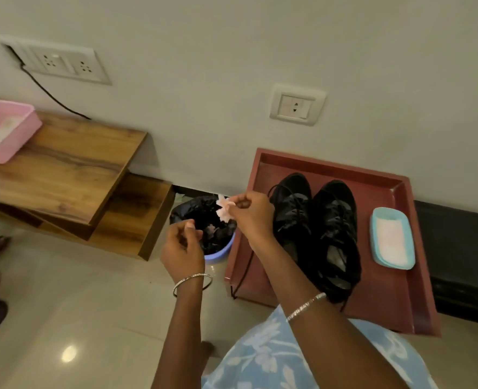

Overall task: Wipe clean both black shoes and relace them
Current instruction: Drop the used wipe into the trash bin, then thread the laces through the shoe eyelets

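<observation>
Right hand point(250, 213) pinches wipe point(224, 210) above bin point(218, 255); left hand point(182, 245) curled, hold unclear; shoes point(336, 220) on tray point(378, 290).

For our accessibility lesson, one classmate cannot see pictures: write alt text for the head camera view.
A person's right hand pinches a pink wipe above a black-lined bin, the left hand near it. Two black shoes sit side by side on a red tray with a blue dish.

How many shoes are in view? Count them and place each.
2. The first shoe lies on the red tray, partly behind the right forearm; the second shoe lies beside it, nearer the blue dish.
</observation>
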The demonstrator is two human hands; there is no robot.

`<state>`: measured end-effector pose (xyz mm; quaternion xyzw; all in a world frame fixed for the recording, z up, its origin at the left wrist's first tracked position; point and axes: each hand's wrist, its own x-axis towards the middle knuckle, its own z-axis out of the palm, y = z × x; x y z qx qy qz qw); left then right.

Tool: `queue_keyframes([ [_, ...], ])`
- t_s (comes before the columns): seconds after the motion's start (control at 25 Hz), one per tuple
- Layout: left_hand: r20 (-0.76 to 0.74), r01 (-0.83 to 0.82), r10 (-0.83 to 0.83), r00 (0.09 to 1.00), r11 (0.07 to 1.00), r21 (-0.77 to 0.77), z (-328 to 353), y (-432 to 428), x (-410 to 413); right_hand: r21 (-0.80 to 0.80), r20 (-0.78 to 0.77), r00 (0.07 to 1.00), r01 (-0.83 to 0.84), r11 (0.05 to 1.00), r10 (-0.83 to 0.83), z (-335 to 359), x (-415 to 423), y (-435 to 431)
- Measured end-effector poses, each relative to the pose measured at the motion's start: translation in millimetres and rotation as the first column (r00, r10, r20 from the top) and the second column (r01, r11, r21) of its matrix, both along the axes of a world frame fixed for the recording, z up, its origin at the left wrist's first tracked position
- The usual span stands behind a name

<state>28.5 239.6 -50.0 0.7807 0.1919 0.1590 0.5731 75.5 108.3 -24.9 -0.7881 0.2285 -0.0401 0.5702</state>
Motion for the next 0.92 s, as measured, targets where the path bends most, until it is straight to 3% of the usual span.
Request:
queue_keyframes([
  [0.16, -0.031, -0.066, 0.065, 0.997, 0.997, -0.047, -6, 20, 11, 0.076, -0.244, 0.949, -0.188, 0.979, 0.201, -28, 65, 25],
  [0.24, -0.051, -0.064, 0.061, 0.997, 0.996, -0.069, -9, 23, 10, 0.083, -0.254, 0.947, -0.182, 0.98, 0.197, -43, 71, 19],
  [0.44, -0.097, -0.026, 0.017, 0.995, 0.995, -0.093, -10, 7, 9, 0.384, -0.045, 0.999, -0.005, 0.923, 0.024, -32, 10, -43],
  [0.52, -0.085, 0.025, -0.035, 0.996, 0.993, -0.111, -2, -10, 8, 0.419, -0.019, 0.996, 0.085, 0.904, -0.085, -15, -31, -80],
  [0.72, -0.031, 0.247, -0.252, 0.967, 0.962, -0.116, 23, -81, -3, 0.35, -0.021, 0.922, 0.369, 0.861, -0.387, 16, -127, -165],
  [0.92, -0.11, 0.525, -0.529, 0.841, 0.848, -0.067, 32, -170, -31, 0.203, -0.068, 0.879, 0.476, 0.856, -0.473, 3, -168, -210],
])
